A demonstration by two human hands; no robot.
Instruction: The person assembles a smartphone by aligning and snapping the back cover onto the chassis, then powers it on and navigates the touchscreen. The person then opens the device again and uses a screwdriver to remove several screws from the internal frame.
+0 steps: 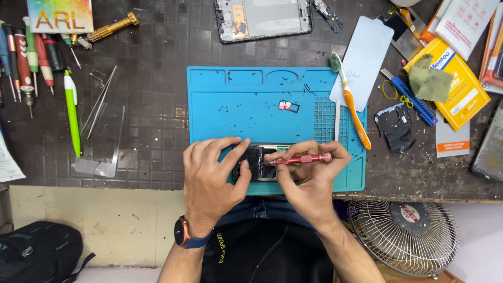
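Phone (260,163) under left hand (209,175) | right hand (309,175) grips red screwdriver (304,158)

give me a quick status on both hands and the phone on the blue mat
Left hand steadying opened phone on blue mat. Right hand gripping red screwdriver, tip at the phone. Orange toothbrush lies close right, not touching.
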